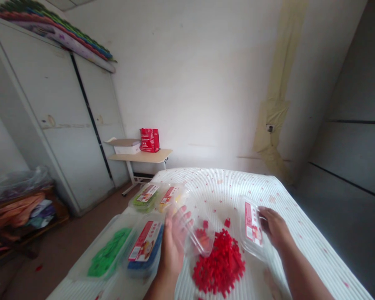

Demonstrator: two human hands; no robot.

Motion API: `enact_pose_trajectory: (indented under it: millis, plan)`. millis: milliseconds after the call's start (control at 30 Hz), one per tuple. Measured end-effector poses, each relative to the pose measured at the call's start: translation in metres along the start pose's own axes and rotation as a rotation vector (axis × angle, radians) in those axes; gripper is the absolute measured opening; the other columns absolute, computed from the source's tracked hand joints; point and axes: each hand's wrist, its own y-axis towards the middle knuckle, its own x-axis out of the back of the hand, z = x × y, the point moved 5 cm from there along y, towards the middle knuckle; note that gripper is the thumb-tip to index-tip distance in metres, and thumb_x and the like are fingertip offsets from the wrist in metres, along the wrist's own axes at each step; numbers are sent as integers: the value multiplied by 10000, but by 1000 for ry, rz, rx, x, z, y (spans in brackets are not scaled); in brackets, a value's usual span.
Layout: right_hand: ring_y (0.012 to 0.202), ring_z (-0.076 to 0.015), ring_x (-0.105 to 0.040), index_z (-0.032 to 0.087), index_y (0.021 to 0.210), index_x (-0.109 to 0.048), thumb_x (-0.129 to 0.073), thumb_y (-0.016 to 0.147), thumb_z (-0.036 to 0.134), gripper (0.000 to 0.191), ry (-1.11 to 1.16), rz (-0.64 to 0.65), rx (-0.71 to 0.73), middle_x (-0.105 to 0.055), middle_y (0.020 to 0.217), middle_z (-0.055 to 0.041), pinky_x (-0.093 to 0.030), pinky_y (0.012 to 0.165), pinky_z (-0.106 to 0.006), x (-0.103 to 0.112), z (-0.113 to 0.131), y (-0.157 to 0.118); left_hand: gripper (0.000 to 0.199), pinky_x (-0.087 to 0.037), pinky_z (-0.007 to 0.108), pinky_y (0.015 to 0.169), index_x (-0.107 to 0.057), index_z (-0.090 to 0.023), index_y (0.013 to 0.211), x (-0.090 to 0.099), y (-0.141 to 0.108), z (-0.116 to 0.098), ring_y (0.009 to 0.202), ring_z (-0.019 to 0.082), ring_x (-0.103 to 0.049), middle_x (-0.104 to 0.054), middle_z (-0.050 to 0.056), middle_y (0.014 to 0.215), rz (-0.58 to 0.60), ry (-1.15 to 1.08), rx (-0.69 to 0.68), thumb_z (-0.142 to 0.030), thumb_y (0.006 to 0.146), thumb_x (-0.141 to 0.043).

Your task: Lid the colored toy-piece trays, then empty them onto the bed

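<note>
My left hand (172,239) grips a clear plastic container (200,210), tilted on its side, with the fingers seen through its wall. Beside and partly behind it, a heap of red plastic building pieces (220,266) lies on the bed cover, with a couple of loose ones near the top. On the other side of the heap, my right hand (274,227) holds a clear plastic lid (253,223) with a red and white label by its right edge.
To the left stand a tub of blue pieces (146,246), an uncovered tub of green pieces (111,254), and lidded tubs of light green (145,198) and yellow pieces (167,200). A small table (158,156) with a red bag (149,140) stands beyond the bed (312,246).
</note>
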Motion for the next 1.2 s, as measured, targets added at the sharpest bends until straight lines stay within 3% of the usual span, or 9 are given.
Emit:
enact_pose_trajectory:
  millis: [100, 167, 367, 500, 667, 867, 1033, 1200]
  plan:
    - [422, -79, -493, 187, 701, -605, -748, 508, 247, 248, 14, 119, -25, -603, 557, 40, -353, 377, -186, -9, 10, -7, 715, -409, 473, 919, -307, -234, 1351, -6, -1, 15, 1022, 269, -587, -573, 150, 1180, 92, -246, 284, -644, 772, -394]
    - [458, -86, -512, 195, 688, -606, -766, 511, 243, 243, 54, 214, -25, -603, 570, 42, -387, 420, -190, -24, 16, -19, 738, -404, 470, 924, -278, -210, 1364, -12, -5, 20, 989, 266, -604, -582, 162, 1151, 141, -301, 374, -637, 775, -403]
    - [519, -88, -507, 188, 695, -590, -712, 657, 348, 204, 27, 470, -41, -592, 619, 33, -388, 483, -197, -83, 18, -71, 710, -415, 462, 898, -297, -209, 1362, -23, -19, 36, 972, 263, -605, -598, 152, 1122, 220, -281, 462, -626, 793, -385]
    - [537, -83, -492, 203, 694, -596, -678, 694, 368, 184, -3, 504, 16, -589, 642, 44, -379, 502, -196, -103, 14, -95, 617, -383, 447, 954, -411, -229, 1306, -24, -27, 48, 1086, 262, -550, -594, 111, 1172, 241, -295, 496, -593, 809, -397]
    - [613, -129, -571, 209, 768, -633, -702, 662, 367, 203, 89, 499, 8, -638, 699, 21, -440, 603, -255, -112, 10, -108, 580, -321, 441, 1028, -539, -210, 1211, -28, -32, 53, 1203, 281, -456, -603, 81, 1193, 205, -247, 482, -588, 782, -444]
    - [648, -151, -596, 217, 896, -637, -688, 686, 337, 247, 105, 516, 11, -670, 799, -9, -440, 601, -269, -115, 6, -111, 630, -293, 439, 1057, -575, -193, 1182, -34, -36, 45, 1229, 298, -427, -626, 82, 1162, 206, -173, 485, -625, 734, -480]
    - [623, -144, -570, 193, 746, -625, -677, 684, 320, 151, 82, 547, -30, -647, 721, -10, -425, 586, -262, -114, 8, -111, 644, -306, 443, 1046, -565, -191, 1192, -35, -36, 42, 1208, 303, -453, -624, 92, 1163, 217, -155, 491, -631, 730, -482]
    - [551, -96, -470, 180, 685, -602, -699, 645, 279, 144, -52, 494, 65, -569, 619, 27, -359, 533, -223, -107, 15, -104, 661, -314, 477, 1026, -550, -158, 1204, -33, -37, 46, 1163, 325, -494, -624, 127, 1155, 241, -179, 572, -625, 744, -466]
